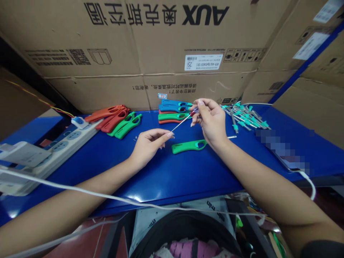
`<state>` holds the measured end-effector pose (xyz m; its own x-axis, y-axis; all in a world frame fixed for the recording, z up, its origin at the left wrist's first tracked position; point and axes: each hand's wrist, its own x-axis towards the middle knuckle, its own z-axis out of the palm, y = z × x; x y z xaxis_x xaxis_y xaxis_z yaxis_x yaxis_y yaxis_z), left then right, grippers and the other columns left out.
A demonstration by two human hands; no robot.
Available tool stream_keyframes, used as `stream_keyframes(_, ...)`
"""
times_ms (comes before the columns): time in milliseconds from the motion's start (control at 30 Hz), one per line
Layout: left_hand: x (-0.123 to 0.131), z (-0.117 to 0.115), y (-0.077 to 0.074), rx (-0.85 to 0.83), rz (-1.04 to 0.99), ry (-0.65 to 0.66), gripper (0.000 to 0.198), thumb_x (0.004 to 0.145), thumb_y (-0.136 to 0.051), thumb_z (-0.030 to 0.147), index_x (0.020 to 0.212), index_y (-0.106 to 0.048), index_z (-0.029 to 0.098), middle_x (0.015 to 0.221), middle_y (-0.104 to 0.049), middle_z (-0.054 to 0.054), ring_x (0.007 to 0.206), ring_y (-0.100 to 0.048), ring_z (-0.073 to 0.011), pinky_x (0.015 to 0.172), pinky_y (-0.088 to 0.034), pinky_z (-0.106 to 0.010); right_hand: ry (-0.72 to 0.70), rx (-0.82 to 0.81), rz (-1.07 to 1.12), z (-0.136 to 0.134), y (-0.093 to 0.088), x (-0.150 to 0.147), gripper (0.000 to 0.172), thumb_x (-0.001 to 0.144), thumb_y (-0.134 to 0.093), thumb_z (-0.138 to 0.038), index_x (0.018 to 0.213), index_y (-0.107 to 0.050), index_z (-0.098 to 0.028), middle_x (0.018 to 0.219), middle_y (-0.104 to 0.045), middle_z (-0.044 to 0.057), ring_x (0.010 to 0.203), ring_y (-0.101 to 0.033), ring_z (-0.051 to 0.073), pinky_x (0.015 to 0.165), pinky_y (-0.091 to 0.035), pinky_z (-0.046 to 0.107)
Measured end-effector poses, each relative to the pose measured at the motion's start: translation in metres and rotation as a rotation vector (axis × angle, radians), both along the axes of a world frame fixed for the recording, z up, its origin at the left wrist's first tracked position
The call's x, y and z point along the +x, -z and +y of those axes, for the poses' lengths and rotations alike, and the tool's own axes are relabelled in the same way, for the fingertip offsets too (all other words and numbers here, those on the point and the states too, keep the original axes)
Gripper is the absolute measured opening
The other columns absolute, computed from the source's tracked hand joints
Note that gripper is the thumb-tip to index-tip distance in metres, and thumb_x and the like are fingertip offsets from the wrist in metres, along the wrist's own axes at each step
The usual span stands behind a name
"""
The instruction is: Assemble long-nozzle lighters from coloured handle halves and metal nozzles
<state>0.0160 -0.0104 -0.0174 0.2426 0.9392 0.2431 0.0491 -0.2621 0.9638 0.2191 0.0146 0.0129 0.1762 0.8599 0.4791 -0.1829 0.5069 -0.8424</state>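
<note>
My right hand [212,118] grips a small screwdriver [180,123] by its red and clear handle. The thin shaft slants down to the left. At its tip, the thumb and fingers of my left hand [151,145] are pinched together; any small thing between them is hidden. Below the two hands, a green lighter casing [185,147] with a turquoise trigger lies on the blue table. A metal tube [231,137] shows to the right of my right wrist, in line with that casing.
Blue and green lighters [174,107] are stacked at the back. Red, orange and green casings [115,122] lie left, beside a white power strip [71,141]. Metal tubes with turquoise parts [248,116] are piled right, near a phone [279,150]. A white cable [107,196] crosses in front.
</note>
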Motion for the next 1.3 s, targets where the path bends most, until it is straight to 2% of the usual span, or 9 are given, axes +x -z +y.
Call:
stream_keyframes(267, 0.001, 0.0, 0.0, -0.002, -0.01, -0.004, 0.022, 0.079, -0.079, 0.04, 0.086, -0.079, 0.019, 0.074, -0.073, -0.003, 0.054, -0.051, -0.0082, 0.052, -0.042, -0.021, 0.013, 0.012, -0.042, 0.0, 0.001, -0.001, 0.033, 0.086, -0.068, -0.052, 0.095, -0.057, -0.022, 0.082, -0.068, -0.001, 0.05, -0.058, 0.006, 0.047, -0.056, 0.021)
stream_keyframes(533, 0.002, -0.001, -0.003, -0.06, -0.084, -0.047, 0.024, 0.077, -0.079, 0.041, 0.083, -0.078, 0.018, 0.072, -0.071, -0.002, 0.052, -0.048, -0.0073, 0.049, -0.038, -0.021, -0.014, 0.153, -0.212, -0.009, -0.002, -0.002, 0.044, 0.083, -0.073, -0.051, 0.117, -0.055, -0.031, 0.099, -0.067, 0.001, 0.063, -0.063, 0.011, 0.06, -0.063, 0.029)
stream_keyframes(800, 0.002, 0.0, -0.002, -0.076, -0.127, -0.079, 0.024, 0.077, -0.079, 0.041, 0.083, -0.078, 0.018, 0.076, -0.073, -0.003, 0.051, -0.045, -0.007, 0.047, -0.036, -0.022, 0.134, 0.216, -0.283, -0.01, 0.004, -0.005, 0.034, 0.086, -0.07, -0.048, 0.111, -0.058, -0.027, 0.086, -0.063, 0.0, 0.059, -0.059, 0.011, 0.046, -0.055, 0.022)
stream_keyframes(967, 0.002, 0.0, -0.002, -0.102, -0.097, -0.06, 0.025, 0.075, -0.08, 0.042, 0.082, -0.078, 0.019, 0.074, -0.072, -0.002, 0.051, -0.045, -0.0071, 0.047, -0.037, -0.021, -0.015, 0.16, -0.328, -0.016, 0.0, -0.005, 0.049, 0.091, -0.061, -0.052, 0.135, -0.046, -0.034, 0.111, -0.067, 0.004, 0.066, -0.064, 0.012, 0.054, -0.061, 0.027)
stream_keyframes(1100, 0.002, 0.0, -0.001, -0.119, -0.045, -0.037, 0.03, 0.074, -0.08, 0.047, 0.082, -0.078, 0.018, 0.071, -0.071, -0.002, 0.052, -0.049, -0.0085, 0.048, -0.04, -0.022, -0.065, 0.117, -0.316, -0.018, -0.004, -0.006, 0.056, 0.088, -0.064, -0.054, 0.136, -0.045, -0.034, 0.108, -0.068, 0.005, 0.064, -0.064, 0.013, 0.054, -0.061, 0.029)
stream_keyframes(1200, 0.002, 0.001, 0.0, -0.082, 0.018, 0.002, 0.033, 0.074, -0.08, 0.047, 0.088, -0.077, 0.018, 0.082, -0.075, -0.005, 0.064, -0.062, -0.0131, 0.058, -0.049, -0.024, -0.057, 0.115, -0.31, -0.018, -0.003, -0.007, 0.057, 0.086, -0.067, -0.054, 0.135, -0.047, -0.033, 0.099, -0.068, 0.003, 0.066, -0.065, 0.014, 0.054, -0.061, 0.028)
stream_keyframes(1300, 0.0, 0.002, 0.004, 0.042, 0.149, 0.086, 0.042, 0.073, -0.081, 0.045, 0.106, -0.074, 0.019, 0.108, -0.075, -0.008, 0.096, -0.069, -0.0215, 0.088, -0.054, -0.034, -0.05, 0.121, -0.335, -0.02, -0.001, -0.006, 0.054, 0.086, -0.068, -0.052, 0.133, -0.05, -0.033, 0.093, -0.067, 0.002, 0.066, -0.064, 0.014, 0.055, -0.06, 0.029)
